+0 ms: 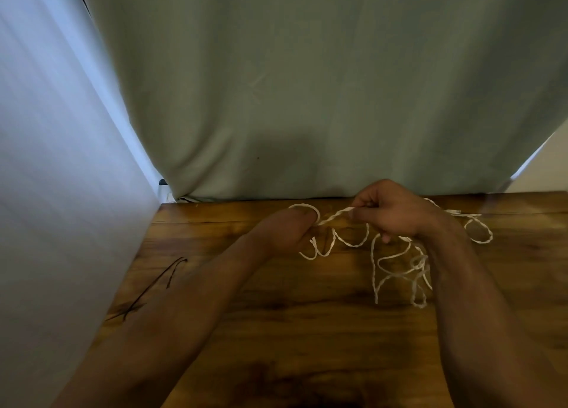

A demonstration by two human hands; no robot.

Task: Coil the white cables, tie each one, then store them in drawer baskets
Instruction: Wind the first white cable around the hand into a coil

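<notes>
my left hand [284,227] pinches a loop of white cable [335,215]; my right hand [396,212] grips the taut run between them. i should feed even loops leftward, untangling the slack below my right wrist.

Single head-worn view, forward and down, close over the table [307,330]

Left hand [287,226] and right hand [390,212] grip white cable [333,215] above wooden table [307,315].

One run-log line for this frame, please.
stage: coiling, not yet tied | left hand grips white cable | right hand pinches same cable | loose loops lie on wooden table
</notes>
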